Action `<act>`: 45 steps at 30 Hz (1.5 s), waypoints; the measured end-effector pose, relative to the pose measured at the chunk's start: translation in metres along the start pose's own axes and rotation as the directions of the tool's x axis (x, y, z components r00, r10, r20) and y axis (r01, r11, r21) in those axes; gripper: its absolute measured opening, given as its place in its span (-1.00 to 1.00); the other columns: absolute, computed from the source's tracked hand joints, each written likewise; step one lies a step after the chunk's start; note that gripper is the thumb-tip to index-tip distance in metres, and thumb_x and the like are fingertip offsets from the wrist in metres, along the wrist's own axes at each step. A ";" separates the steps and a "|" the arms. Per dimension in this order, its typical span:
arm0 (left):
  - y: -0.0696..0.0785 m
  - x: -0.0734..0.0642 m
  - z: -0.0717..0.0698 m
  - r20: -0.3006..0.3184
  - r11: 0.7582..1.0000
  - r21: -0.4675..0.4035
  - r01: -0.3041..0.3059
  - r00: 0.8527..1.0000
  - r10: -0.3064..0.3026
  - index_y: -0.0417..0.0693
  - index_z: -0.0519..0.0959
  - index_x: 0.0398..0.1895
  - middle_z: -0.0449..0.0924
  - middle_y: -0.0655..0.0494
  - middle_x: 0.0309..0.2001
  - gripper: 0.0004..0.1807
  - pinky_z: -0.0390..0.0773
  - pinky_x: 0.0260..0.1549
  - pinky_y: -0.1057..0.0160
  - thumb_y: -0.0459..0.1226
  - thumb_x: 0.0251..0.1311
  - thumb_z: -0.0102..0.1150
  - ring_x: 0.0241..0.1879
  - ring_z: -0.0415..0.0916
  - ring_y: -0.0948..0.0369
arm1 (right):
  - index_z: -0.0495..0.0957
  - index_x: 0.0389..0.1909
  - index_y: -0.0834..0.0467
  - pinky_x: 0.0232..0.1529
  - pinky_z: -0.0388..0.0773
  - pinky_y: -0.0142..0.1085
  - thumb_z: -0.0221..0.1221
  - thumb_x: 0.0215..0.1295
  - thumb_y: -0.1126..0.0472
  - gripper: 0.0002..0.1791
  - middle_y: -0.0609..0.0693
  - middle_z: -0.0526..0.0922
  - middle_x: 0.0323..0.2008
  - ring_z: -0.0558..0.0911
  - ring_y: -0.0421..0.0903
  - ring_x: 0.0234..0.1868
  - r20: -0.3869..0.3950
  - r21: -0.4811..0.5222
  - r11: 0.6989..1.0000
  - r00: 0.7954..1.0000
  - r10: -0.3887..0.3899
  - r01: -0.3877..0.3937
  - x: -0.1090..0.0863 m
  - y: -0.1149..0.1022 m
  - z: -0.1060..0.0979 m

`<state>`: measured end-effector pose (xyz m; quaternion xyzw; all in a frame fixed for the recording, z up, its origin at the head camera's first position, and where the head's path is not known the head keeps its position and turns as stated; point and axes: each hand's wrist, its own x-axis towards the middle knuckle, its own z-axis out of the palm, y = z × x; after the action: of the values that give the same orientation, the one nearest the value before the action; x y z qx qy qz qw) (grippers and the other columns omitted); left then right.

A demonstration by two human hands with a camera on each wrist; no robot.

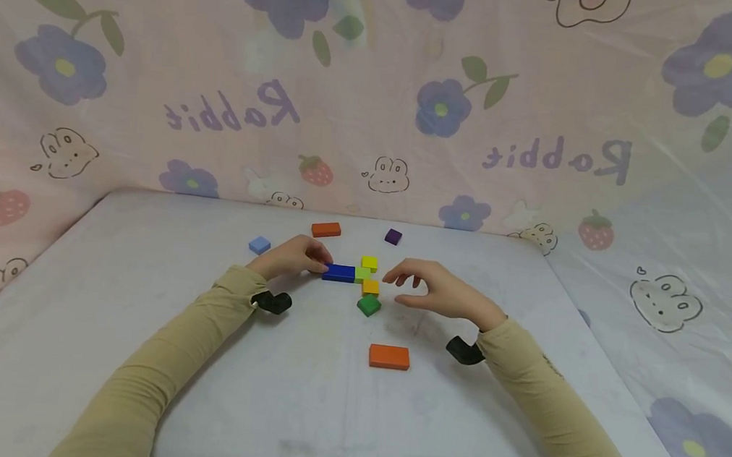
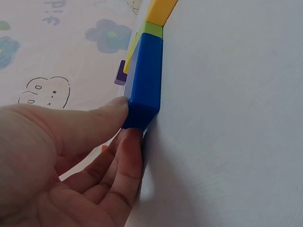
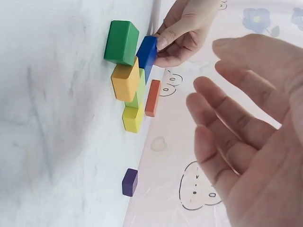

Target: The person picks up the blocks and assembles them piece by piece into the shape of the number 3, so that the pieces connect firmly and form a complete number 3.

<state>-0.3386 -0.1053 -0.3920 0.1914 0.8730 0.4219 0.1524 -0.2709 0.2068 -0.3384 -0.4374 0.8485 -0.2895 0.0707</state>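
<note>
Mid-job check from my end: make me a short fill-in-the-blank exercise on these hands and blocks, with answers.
1. The dark blue block is pinched by the person's ____ hand.
2. The right hand holds ____.
3. The head view shows ____ long orange blocks.
4. In that view, the small block farthest from the camera is ____ in colour.

Missing words: left; nothing; two; purple.

The long dark-blue block [image 1: 339, 273] lies flat near the centre of the frame, with its right end against the small light-green block [image 1: 362, 276]. Just above this one is the yellow block [image 1: 369, 264], and just below is the orange-yellow block [image 1: 370, 287]; the green block [image 1: 369, 304], turned at an angle, lies lowest of these five
</note>
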 end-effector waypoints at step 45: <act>-0.003 0.003 0.002 -0.010 0.999 0.024 0.025 1.000 -0.025 -0.10 0.61 -0.06 0.59 0.04 -0.11 -0.78 0.44 -0.06 0.17 -0.30 0.24 0.21 -0.13 0.42 0.08 | 0.50 0.05 0.06 -0.13 0.49 -0.25 0.39 0.10 0.14 -0.53 -0.14 0.56 -0.15 0.52 -0.12 -0.16 0.217 0.090 0.994 0.975 0.042 -0.062 -0.030 -0.011 0.053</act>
<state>-0.3411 -0.1043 -0.3955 0.1803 0.8811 0.4104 0.1510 -0.2254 0.2028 -0.3801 -0.4398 0.8321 -0.2792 0.1905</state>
